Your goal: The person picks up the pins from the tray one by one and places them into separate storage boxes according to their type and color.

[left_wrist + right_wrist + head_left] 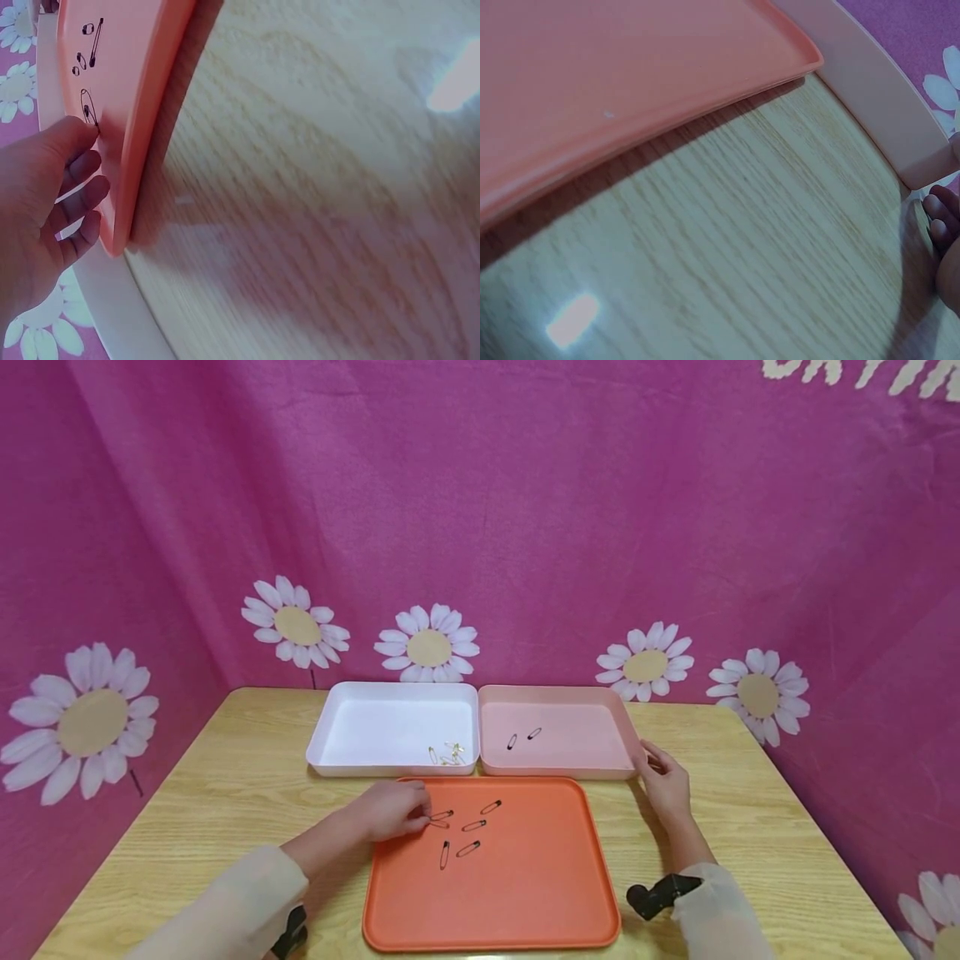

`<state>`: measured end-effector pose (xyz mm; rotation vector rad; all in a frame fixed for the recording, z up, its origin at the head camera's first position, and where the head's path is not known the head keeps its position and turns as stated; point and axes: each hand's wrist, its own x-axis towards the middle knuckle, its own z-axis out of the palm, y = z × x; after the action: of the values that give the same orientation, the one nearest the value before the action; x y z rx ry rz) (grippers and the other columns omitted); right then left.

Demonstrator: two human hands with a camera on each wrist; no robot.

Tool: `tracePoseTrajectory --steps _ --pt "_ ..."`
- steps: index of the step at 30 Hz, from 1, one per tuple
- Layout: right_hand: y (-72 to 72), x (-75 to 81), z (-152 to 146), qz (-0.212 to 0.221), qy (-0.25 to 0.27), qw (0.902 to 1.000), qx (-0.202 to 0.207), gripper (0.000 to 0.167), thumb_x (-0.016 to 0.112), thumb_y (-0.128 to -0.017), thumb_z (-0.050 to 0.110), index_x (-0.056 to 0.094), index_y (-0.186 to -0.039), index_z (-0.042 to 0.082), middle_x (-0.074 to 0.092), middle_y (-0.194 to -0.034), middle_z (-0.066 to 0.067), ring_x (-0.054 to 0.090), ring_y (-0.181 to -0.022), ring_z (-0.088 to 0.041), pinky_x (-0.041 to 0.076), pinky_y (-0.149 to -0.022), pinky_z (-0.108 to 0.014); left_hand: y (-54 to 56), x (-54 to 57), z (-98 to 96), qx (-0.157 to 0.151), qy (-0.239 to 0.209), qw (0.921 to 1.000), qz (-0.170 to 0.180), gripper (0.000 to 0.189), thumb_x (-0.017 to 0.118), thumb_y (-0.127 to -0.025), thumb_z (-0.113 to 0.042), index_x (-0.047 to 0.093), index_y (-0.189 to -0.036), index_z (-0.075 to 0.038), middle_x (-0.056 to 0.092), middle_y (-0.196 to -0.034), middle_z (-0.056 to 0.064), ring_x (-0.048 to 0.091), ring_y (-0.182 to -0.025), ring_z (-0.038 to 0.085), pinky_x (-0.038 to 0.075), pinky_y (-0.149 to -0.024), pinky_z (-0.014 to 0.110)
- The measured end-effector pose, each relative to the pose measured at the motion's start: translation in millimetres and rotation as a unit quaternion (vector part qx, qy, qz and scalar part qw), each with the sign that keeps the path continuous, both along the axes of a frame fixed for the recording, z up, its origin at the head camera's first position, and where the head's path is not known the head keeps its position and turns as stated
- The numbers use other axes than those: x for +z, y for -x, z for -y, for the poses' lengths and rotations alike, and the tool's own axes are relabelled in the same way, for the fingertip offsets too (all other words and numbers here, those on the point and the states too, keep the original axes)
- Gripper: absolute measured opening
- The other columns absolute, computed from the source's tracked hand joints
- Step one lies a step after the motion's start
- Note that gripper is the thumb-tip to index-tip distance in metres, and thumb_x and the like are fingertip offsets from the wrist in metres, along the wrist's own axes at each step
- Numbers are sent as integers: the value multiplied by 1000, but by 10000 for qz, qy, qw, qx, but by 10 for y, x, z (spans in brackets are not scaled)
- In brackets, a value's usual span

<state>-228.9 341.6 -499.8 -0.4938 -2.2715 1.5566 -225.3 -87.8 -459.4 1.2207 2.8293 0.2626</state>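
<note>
My left hand (pixel 393 810) reaches over the left rim of the orange tray (pixel 525 893). Its thumb and forefinger pinch the end of a dark safety pin (pixel 88 109), beside another safety pin (pixel 444 814). The remaining fingers are loosely bent, as the left wrist view shows. Several more black safety pins (pixel 468 849) lie spread on the tray. At the front right corner of the pink tray (pixel 562 771), my right hand (pixel 667 785) touches the outer wall with relaxed fingers; the right wrist view catches only part of it. Inside the pink tray lie two black safety pins (pixel 534 733).
Left of the pink tray, side against side, stands a white tray (pixel 375 727) with several gold safety pins (pixel 452 754) in its front right corner. Both stand behind the orange tray on a wooden table (pixel 187 793). A pink flowered cloth (pixel 525 527) hangs behind.
</note>
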Motion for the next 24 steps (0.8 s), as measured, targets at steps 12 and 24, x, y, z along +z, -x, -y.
tracePoseTrajectory --steps 12,24 --pt "6 29 11 -11 17 10000 29 45 57 -93 28 53 -133 9 54 -127 -19 44 -85 14 37 -72 -1 33 48 9 309 -414 9981 341 9 63 -81 -18 57 -75 -18 48 -71 -9 46 -68 7 40 -63 22" --pt "0 13 10 5 -63 10000 -46 45 57 -92 29 53 -133 11 55 -126 -19 44 -81 18 37 -72 0 134 274 -83 520 -781 9953 226 7 62 -82 -18 57 -79 -16 54 -78 -8 49 -70 8 43 -66 26"
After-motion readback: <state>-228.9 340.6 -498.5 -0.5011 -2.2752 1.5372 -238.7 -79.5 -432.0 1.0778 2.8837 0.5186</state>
